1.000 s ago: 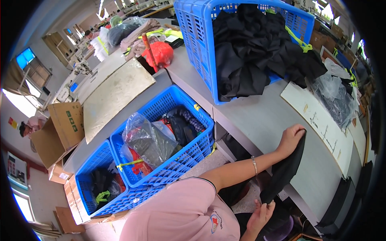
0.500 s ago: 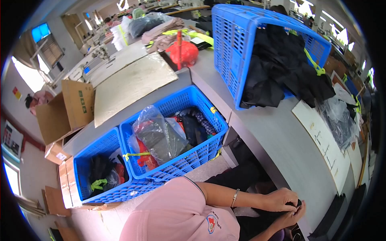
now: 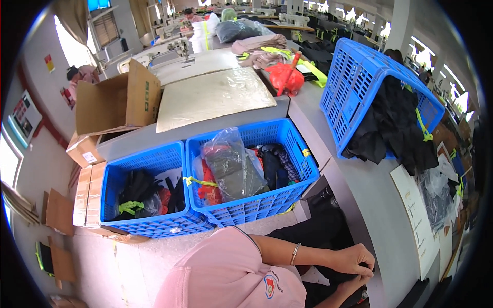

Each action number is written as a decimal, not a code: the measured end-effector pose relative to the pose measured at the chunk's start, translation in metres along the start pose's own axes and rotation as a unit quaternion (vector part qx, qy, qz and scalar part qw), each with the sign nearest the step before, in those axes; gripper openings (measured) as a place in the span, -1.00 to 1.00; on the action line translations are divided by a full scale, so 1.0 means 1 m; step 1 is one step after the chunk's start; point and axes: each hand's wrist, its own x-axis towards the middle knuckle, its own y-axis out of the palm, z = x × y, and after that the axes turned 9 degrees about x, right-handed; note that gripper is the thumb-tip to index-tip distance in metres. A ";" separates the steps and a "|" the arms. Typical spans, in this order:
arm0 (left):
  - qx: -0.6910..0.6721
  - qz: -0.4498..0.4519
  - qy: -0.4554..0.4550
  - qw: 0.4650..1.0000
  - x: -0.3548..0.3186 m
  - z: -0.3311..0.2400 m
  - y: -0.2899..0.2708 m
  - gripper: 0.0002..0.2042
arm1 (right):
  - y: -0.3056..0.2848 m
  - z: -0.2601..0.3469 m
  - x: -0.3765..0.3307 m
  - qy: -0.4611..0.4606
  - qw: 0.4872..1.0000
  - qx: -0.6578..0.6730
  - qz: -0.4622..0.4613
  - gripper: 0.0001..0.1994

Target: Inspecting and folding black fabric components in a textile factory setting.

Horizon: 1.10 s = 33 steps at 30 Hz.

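A small patch of dark cloth [image 3: 365, 266] is seen at the fingers of the two hands, beside the near edge of the grey table [image 3: 370, 205]; most of it is hidden. The left hand [image 3: 354, 258], above whose wrist a bracelet [image 3: 295, 254] is worn, is bent inward over the right hand [image 3: 354, 284], and the two are brought together with fingers curled. Whether the cloth is pinched by either hand cannot be told. Farther along the table, a blue basket [image 3: 351, 95] is tipped on its side, and a heap of black fabric [image 3: 387, 123] is spilled from its mouth. A white board [image 3: 415, 220] is laid near it, with a clear plastic bag [image 3: 435, 197] alongside. To the left, two more blue baskets are set side by side: in the larger basket [image 3: 251, 211] a clear-wrapped bundle [image 3: 233, 169] is contained, in the smaller basket [image 3: 146, 226] dark cloths. Behind them, an opened carton [image 3: 102, 105] and a pale board [image 3: 215, 97] are placed, with a red bag [image 3: 285, 79] beyond.
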 end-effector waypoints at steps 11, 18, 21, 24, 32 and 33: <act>-0.377 0.022 -0.316 0.871 -0.013 0.019 -0.051 -0.68 | 0.020 0.064 -0.044 0.059 0.932 0.317 0.165 -0.65; -0.411 0.339 -0.322 0.783 -0.056 0.019 0.025 -0.82 | 0.054 0.062 0.013 0.131 0.975 0.163 0.075 -0.87; -0.395 0.354 -0.321 0.785 -0.069 0.026 0.042 -0.80 | 0.080 -0.006 0.012 0.152 0.961 -0.038 0.228 -0.71; -0.385 0.317 -0.322 0.805 -0.070 0.030 0.034 -0.78 | 0.089 -0.055 -0.013 0.288 0.917 0.026 0.275 -0.65; -0.350 -0.016 -0.343 0.872 0.007 0.063 -0.009 -0.69 | 0.084 -0.080 -0.036 0.311 0.914 0.116 0.233 -0.83; -0.346 -0.057 -0.351 0.868 0.019 0.075 -0.010 -0.68 | 0.069 -0.075 -0.031 0.195 0.960 0.096 0.177 -0.82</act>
